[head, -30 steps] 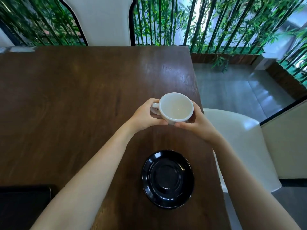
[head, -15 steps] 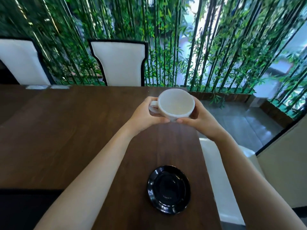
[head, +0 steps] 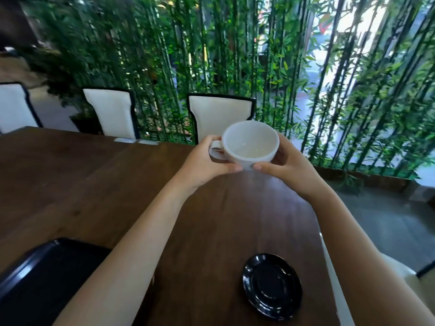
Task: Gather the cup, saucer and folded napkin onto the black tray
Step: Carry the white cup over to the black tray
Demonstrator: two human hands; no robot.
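An empty white cup is held up above the dark wooden table, tipped slightly toward me. My left hand grips it at the handle side, and my right hand cups its other side. A glossy black saucer lies on the table near its right edge, below the cup and close to me. A corner of the black tray shows at the lower left, partly hidden by my left forearm. No napkin is in sight.
White chairs with black frames stand along the far side of the table. Behind them runs a bamboo screen. Another white seat sits beyond the table's right edge, over grey floor.
My head has tilted up and turned, so more chairs and bamboo show and the tray corner has come into sight. Both hands have kept the cup raised.
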